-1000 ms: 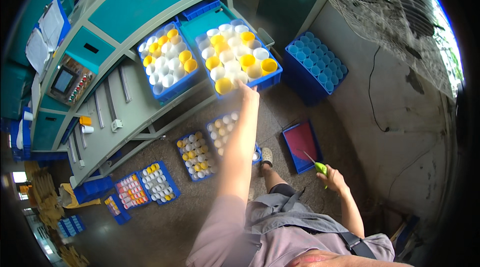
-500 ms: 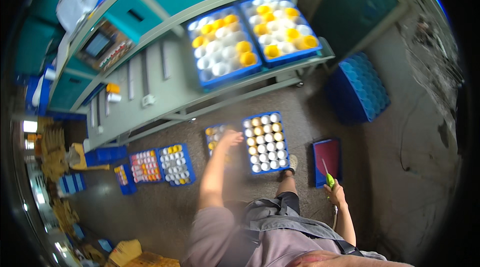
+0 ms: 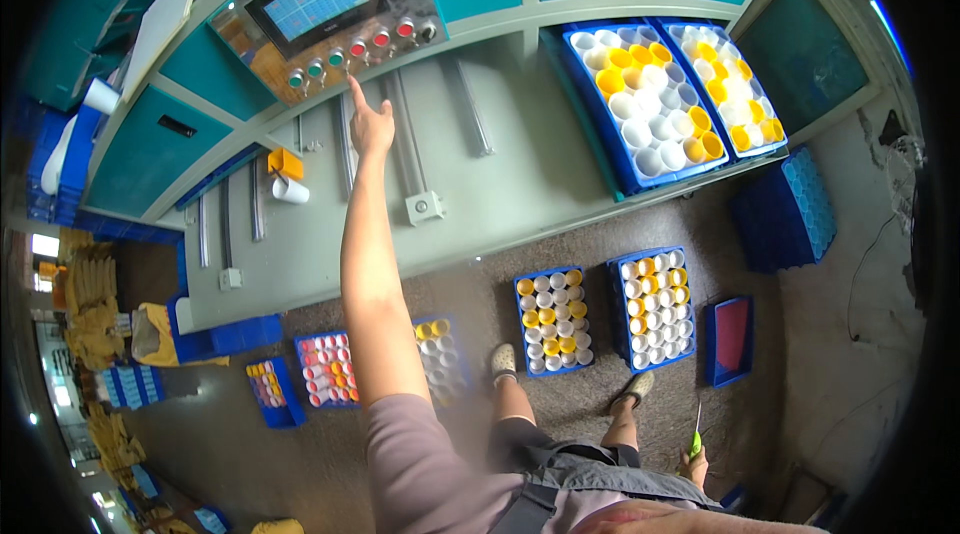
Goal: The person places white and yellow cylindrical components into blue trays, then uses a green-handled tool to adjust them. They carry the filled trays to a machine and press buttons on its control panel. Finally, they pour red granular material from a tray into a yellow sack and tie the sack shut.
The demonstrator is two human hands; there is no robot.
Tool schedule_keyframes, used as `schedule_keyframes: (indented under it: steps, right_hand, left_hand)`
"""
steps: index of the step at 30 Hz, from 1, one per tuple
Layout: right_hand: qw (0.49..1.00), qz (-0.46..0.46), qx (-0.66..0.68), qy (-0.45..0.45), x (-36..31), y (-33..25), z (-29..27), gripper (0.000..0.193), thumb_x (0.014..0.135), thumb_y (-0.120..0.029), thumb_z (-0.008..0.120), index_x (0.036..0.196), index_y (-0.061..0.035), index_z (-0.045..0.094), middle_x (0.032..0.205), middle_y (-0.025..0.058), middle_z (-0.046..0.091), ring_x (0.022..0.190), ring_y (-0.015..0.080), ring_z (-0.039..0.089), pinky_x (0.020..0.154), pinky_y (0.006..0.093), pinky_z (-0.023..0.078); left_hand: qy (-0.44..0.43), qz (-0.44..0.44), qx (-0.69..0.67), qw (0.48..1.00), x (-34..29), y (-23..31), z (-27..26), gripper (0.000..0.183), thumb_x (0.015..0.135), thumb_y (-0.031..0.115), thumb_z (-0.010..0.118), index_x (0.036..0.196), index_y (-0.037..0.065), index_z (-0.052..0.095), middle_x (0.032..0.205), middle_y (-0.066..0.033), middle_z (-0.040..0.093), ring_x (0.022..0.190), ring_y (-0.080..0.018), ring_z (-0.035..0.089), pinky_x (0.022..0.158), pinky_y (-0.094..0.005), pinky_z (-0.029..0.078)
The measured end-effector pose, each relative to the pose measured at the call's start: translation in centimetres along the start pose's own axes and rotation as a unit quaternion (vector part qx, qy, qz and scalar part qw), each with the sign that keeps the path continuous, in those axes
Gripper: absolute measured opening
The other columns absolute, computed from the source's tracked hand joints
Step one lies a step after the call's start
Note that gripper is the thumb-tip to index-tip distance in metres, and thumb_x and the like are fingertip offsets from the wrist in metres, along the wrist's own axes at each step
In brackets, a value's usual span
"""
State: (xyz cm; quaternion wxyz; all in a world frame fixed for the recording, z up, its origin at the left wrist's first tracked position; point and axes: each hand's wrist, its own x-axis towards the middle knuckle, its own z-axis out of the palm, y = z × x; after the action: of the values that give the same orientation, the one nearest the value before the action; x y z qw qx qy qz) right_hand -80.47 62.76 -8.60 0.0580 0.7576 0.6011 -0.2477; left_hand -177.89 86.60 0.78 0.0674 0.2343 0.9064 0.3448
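Note:
My left hand [image 3: 371, 126] is raised over the machine bench with its index finger stretched out and nothing held. Its fingertip is just below the row of buttons [image 3: 358, 49] on the control panel; whether it touches one I cannot tell. A lit screen [image 3: 310, 1] sits above the buttons. At the lower right, my right hand [image 3: 694, 467] is closed around a green air blow gun [image 3: 696, 445] with a long thin nozzle. An orange cup [image 3: 285, 163] and a white cup [image 3: 291, 190] are on the grey bench [image 3: 470, 219], left of my forearm.
Two blue crates [image 3: 622, 159] of white and yellow cups stand on the bench's right end. On the floor are more cup-filled crates [image 3: 584, 354], a red-lined blue bin [image 3: 710, 334] and a stacked blue crate [image 3: 765, 229]. Metal rails [image 3: 408, 149] cross the bench.
My left hand has moved from above the floor crates up to the control panel, index finger now extended. The view has shifted left, toward the bench. The air blow gun stays in my right hand.

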Motion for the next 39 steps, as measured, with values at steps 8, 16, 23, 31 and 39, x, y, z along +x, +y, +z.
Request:
schedule_keyframes:
  steps: [8, 16, 23, 31, 39]
  right_hand:
    - [0.999, 0.013, 0.053, 0.005, -8.2, -10.3, -2.0, 0.035, 0.091, -0.027, 0.072, 0.105, 0.0001, 0.056, 0.071, 0.0188, 0.065, 0.063, 0.031, 0.068, 0.055, 0.0406, 0.05]
    - [0.991, 0.042, 0.119, -0.052, -11.2, -8.1, -0.3, 0.026, 0.083, -0.011, 0.072, 0.097, 0.0, 0.054, 0.066, 0.0147, 0.06, 0.06, 0.0211, 0.06, 0.056, 0.0394, 0.047]
    - [0.994, -0.067, 0.071, -0.057, -12.6, 3.9, 6.0, 0.03, 0.078, -0.019, 0.08, 0.095, -0.0011, 0.063, 0.079, 0.0165, 0.069, 0.079, 0.0234, 0.071, 0.07, 0.0381, 0.056]
    - [0.976, -0.129, 0.043, -0.171, -8.5, 11.9, 8.6, 0.029, 0.085, -0.024, 0.074, 0.098, -0.0012, 0.063, 0.082, 0.0161, 0.07, 0.083, 0.0247, 0.072, 0.071, 0.0386, 0.057]
    - [0.908, -0.242, -0.02, -0.342, -3.2, 9.6, 8.8, 0.029, 0.089, -0.025, 0.07, 0.103, -0.0013, 0.062, 0.086, 0.016, 0.07, 0.083, 0.0247, 0.072, 0.07, 0.0385, 0.058]
  left_hand:
    - [0.006, -0.02, -0.017, 1.0, 4.6, 1.4, -1.7, 0.106, 0.088, 0.02, 0.068, 0.159, 0.038, -0.008, 0.105, -0.0109, 0.074, 0.094, -0.0349, 0.071, 0.084, -0.0475, 0.055]
    - [-0.035, 0.122, -0.131, 0.983, 0.4, -2.9, -1.4, 0.073, 0.089, 0.015, 0.061, 0.156, 0.024, 0.033, 0.107, -0.0105, 0.071, 0.094, -0.0268, 0.068, 0.086, -0.0434, 0.054]
    - [-0.4, 0.028, -0.008, 0.916, -37.9, -29.8, -1.5, 0.028, 0.096, 0.029, 0.061, 0.109, 0.005, 0.063, 0.091, -0.0172, 0.07, 0.083, -0.031, 0.067, 0.072, -0.0453, 0.052]
    - [-0.459, -0.319, 0.12, 0.82, -87.8, -43.5, -18.9, 0.038, 0.093, 0.033, 0.059, 0.119, 0.007, 0.069, 0.117, -0.0191, 0.07, 0.107, -0.0303, 0.067, 0.091, -0.044, 0.052]
    - [-0.197, -0.524, -0.13, 0.819, -122.0, -32.5, -18.2, 0.04, 0.094, 0.041, 0.057, 0.111, 0.008, 0.072, 0.111, -0.0178, 0.072, 0.102, -0.0316, 0.069, 0.091, -0.045, 0.052]
